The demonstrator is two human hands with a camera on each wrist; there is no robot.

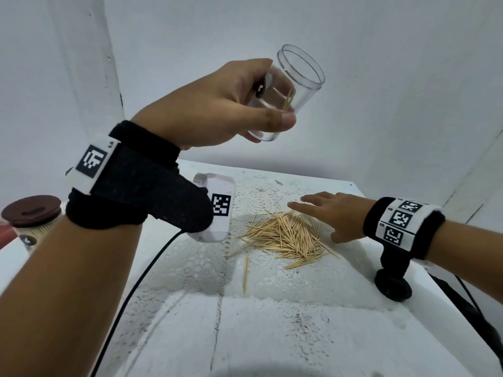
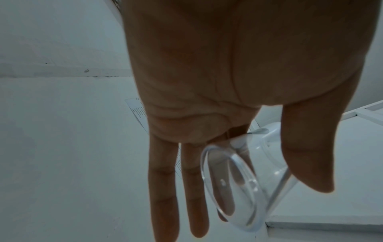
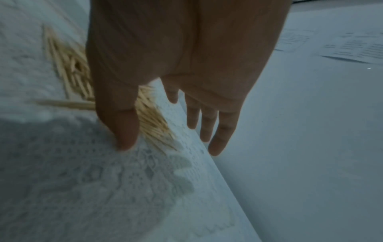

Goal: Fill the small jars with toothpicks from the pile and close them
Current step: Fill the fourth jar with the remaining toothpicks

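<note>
I held the small clear plastic jar (image 1: 288, 93) up in my left hand (image 1: 217, 107), thumb on one side and fingers curled round the other, its open mouth tipped toward two o'clock and away from me. Through the wall I could make out only one or two toothpicks inside, so this jar had barely been started; it had no lid on, and I could not see its lid anywhere. My right hand (image 1: 330, 213) was down at three o'clock on the white lace-patterned table cover (image 1: 272, 276), fingers spread and straight, holding nothing, with the fingertips reaching over the far edge of the loose pile of pale wooden toothpicks (image 1: 288, 235) and the thumb at its right edge. From the right wrist camera, the thumb looked close to the cover just beside the pile, though the blur kept me from saying whether it touched. One stray toothpick (image 1: 245, 273) lay apart from the pile at six o'clock. At nine o'clock, at the table's left edge, stood a second jar with a brown round lid (image 1: 30, 213) already on and packed with toothpicks, so I judged one jar finished. What remained was gathering toothpicks into the open jar and closing it.
</note>
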